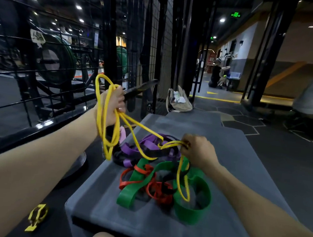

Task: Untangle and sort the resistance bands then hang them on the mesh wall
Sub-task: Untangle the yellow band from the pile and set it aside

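Head view: thin looped yellow band

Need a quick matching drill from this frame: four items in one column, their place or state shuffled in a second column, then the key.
Column 1
1. thin yellow rubber resistance band
2. wide green rubber resistance band
3. beige fabric bag
4. small yellow-and-black strap piece

Column 2
A. on the dark floor left of the grey padded mat
B. lying in the tangled pile on the mat
C. held up between left hand and right hand
D. on the floor at the foot of the black mesh wall

Pairs: 1-C, 2-B, 3-D, 4-A
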`<state>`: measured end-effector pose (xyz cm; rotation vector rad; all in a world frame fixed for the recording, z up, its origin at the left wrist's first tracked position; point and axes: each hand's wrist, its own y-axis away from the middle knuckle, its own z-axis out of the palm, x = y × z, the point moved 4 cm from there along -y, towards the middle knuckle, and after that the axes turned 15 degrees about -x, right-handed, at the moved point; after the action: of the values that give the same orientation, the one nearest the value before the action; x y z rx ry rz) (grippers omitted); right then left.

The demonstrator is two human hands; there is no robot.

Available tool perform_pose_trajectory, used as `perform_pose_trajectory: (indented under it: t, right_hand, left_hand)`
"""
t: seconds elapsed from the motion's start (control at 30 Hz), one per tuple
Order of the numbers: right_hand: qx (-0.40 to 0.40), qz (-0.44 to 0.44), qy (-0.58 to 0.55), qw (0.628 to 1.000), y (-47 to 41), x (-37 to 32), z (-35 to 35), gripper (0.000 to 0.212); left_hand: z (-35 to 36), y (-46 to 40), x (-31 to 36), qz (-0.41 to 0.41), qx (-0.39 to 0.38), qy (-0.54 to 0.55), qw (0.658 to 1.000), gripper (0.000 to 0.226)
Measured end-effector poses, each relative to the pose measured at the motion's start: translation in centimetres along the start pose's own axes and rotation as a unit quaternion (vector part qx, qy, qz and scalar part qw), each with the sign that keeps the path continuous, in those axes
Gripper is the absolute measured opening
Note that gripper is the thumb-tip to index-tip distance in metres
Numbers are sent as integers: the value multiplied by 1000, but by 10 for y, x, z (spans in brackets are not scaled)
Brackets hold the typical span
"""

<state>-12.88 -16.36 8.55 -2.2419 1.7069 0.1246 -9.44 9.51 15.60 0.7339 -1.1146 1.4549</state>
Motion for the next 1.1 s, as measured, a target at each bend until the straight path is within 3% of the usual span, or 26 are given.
perform_pose_trajectory:
  t: [0.13, 0.23, 0.3, 0.43, 0.57, 0.67, 0.73, 0.9, 1.0, 1.1]
  right_hand:
    - [8, -37, 8, 999, 0, 7, -26, 15]
    - [9, -44, 35, 998, 2, 12, -32, 13]
    - [11, -41, 46, 998, 4, 15, -31, 13]
    - [-24, -32, 83, 996, 12, 20, -20, 16]
    - [-127, 13, 109, 986, 11, 40, -2, 24]
    - [-144, 60, 82, 984, 11, 61, 2, 20]
    - [-143, 82, 64, 984, 11, 76, 4, 9]
    - [-164, 150, -29, 975, 16, 122, 19, 9]
    - [-176, 144, -68, 971, 25, 132, 23, 28]
    - [-274, 86, -12, 958, 37, 118, 35, 32]
  left_hand:
    - [1, 17, -33, -47, -52, -208, 976, 40]
    - [10, 28, -60, -67, -114, -436, 890, 29]
    - [13, 34, -77, -90, -143, -524, 835, 17]
    - [19, 51, -107, -198, -172, -484, 835, 29]
    - [27, 67, -119, -313, -226, -499, 776, 35]
    - [18, 69, -134, -349, -229, -509, 753, 48]
    - [13, 67, -140, -359, -212, -484, 770, 48]
    - [7, 52, -128, -283, -79, -229, 928, 44]
    - [0, 42, -124, -236, -17, -153, 959, 48]
    - [-4, 37, -126, -225, 6, -106, 969, 44]
